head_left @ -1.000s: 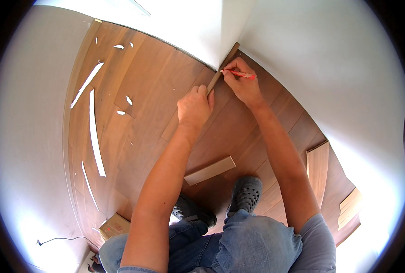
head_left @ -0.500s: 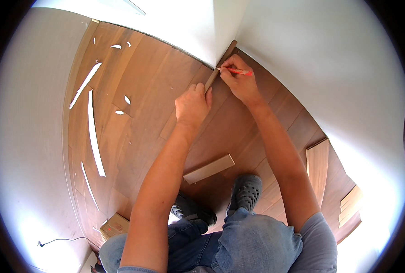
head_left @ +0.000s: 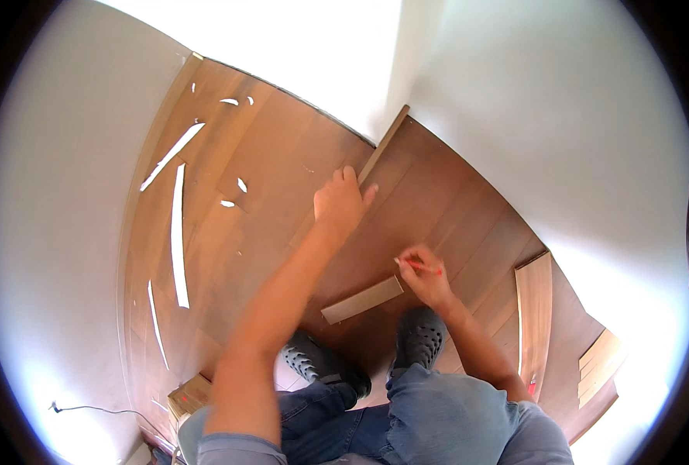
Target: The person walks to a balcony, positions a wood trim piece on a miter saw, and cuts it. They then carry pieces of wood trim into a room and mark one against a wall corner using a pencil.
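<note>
My left hand [head_left: 340, 203] is at the near end of a narrow wooden strip [head_left: 384, 143], its thumb spread away from the fingers. The strip lies on the wood floor and runs up to the white wall corner, its far end against the right wall. My right hand [head_left: 428, 280], slightly blurred, pinches a red pencil [head_left: 422, 267] above the floor. Close by, to its left, a short pale board piece [head_left: 362, 300] lies flat in front of my shoes.
White torn strips [head_left: 178, 236] and small scraps lie on the floor at left. A longer plank [head_left: 534, 314] and stacked pale pieces [head_left: 598, 368] are at right. A cardboard box [head_left: 189, 397] and a thin black cable [head_left: 100, 409] are at lower left. White walls border the floor.
My right hand has drawn back from the wooden strip toward my knees, still with the pencil. My left thumb has spread away from the strip. The view has shifted slightly.
</note>
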A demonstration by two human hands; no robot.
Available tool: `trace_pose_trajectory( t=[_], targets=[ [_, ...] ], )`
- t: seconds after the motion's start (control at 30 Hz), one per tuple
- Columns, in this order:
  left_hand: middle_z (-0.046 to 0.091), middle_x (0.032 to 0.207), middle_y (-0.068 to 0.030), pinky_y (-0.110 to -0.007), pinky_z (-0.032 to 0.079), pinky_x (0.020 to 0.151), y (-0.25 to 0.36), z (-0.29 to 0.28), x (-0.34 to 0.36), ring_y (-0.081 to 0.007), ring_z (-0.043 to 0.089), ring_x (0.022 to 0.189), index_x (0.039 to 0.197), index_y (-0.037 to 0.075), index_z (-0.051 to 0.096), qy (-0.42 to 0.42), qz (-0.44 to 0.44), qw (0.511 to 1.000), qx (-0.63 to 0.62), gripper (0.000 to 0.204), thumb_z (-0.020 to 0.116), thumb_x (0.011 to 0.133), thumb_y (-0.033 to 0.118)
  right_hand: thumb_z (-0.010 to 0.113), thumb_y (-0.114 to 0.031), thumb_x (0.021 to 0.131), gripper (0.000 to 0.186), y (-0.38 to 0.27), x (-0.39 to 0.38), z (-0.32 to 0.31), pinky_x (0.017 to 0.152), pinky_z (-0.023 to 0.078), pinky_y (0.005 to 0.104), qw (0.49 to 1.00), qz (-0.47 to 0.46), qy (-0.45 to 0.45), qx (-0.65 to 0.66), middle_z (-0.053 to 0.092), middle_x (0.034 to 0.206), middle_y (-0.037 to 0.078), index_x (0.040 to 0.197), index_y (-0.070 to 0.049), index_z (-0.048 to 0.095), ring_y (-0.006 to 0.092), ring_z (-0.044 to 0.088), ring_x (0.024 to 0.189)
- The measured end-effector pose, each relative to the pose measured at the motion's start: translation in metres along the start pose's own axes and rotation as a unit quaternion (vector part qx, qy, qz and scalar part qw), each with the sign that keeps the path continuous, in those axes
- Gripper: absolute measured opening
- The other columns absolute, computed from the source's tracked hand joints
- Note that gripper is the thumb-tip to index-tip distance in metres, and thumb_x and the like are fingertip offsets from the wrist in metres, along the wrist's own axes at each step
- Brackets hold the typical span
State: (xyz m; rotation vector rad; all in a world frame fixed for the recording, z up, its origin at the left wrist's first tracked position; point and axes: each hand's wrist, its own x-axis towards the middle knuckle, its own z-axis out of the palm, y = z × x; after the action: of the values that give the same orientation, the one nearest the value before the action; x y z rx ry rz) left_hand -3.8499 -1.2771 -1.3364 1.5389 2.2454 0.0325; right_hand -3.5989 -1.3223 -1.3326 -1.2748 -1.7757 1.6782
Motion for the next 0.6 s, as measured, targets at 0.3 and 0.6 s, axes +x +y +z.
trace_pose_trajectory(
  t=[0.3,0.6],
  targets=[
    [0.071,0.106,-0.0272,-0.055,0.057,0.084,-0.117,-0.007,-0.158,-0.0453,0.071,0.095,0.112,-0.003,0.062,-0.25,0.017,0.968,-0.029,0.029,0.052,0.099,0.02,0.07,-0.011,0.095,0.009,-0.012,-0.141,-0.089,0.077,0.055,0.0283,0.983,0.162,0.053,-0.064,0.07,0.092,0.004,0.1,-0.004,0.067,0.0138,0.067,0.088],
    [0.071,0.096,-0.0226,-0.053,0.057,0.081,-0.027,-0.149,-0.302,-0.0413,0.071,0.094,0.104,0.003,0.06,-0.239,0.111,0.952,-0.156,0.017,0.05,0.098,0.014,0.058,-0.012,0.103,0.02,-0.137,-0.349,-0.188,0.08,0.053,0.0266,0.947,0.317,-0.017,-0.038,0.071,0.094,0.003,0.112,-0.001,0.07,0.0105,0.065,0.089]
  ],
)
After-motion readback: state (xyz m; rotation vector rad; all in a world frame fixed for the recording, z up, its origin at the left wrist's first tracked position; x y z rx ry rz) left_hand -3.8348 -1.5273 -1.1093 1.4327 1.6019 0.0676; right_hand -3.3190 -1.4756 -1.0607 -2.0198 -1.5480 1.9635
